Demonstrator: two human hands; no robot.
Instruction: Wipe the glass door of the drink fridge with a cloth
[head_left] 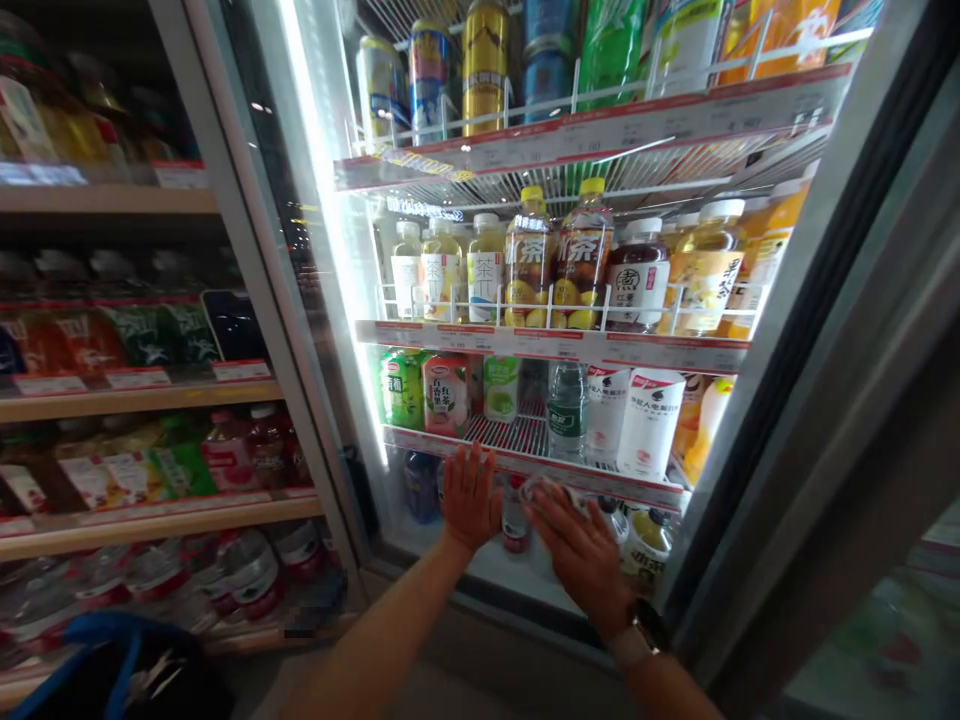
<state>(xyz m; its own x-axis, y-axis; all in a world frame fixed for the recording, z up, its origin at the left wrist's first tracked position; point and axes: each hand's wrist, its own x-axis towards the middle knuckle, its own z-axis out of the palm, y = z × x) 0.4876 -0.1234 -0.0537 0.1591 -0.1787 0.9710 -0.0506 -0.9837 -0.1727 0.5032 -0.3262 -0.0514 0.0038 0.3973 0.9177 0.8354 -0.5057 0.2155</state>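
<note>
My left hand (pixel 471 498) is raised before the lower part of a lit drinks cooler, fingers spread and nothing in it. My right hand (pixel 576 540), with a watch on the wrist, lies against a crumpled whitish cloth (pixel 551 490), close to the front edge of a wire shelf (pixel 510 460). Part of the cloth is hidden under the fingers. Beyond the hands stand a clear water bottle (pixel 567 410), a white bottle (pixel 651 425), a pink carton (pixel 445 393) and a green-labelled cup (pixel 500 388).
Tea bottles (pixel 531 260) line the middle shelf, and cans (pixel 485 65) stand on the top one. A wooden shelf unit (pixel 135 400) with bottles and a dark phone-like object (pixel 231 325) is at left. The cooler's dark frame (pixel 817 350) rises at right; a blue-edged black bag (pixel 120 670) is at lower left.
</note>
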